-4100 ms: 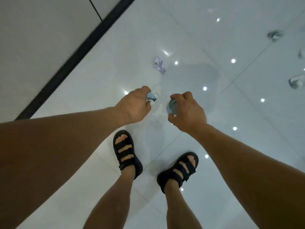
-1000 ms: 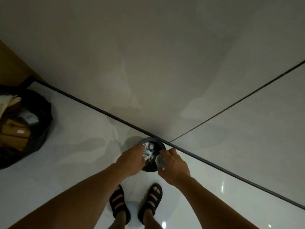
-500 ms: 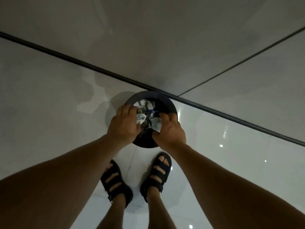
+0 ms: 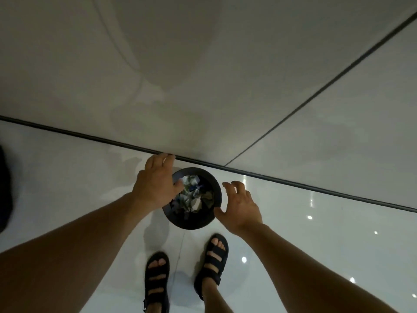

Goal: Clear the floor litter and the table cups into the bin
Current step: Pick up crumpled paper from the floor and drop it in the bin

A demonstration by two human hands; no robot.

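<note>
Left hand (image 4: 155, 186) and right hand (image 4: 241, 206) seen spread, nothing held, flanking bin (image 4: 191, 222). Litter (image 4: 191, 195) piled inside. Risk: bin could be tipped if rim is clipped by a hand.

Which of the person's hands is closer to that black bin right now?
Left. The left hand overlaps the left rim of the bin, partly over its opening. The right hand hangs open just beside the right rim.
</note>
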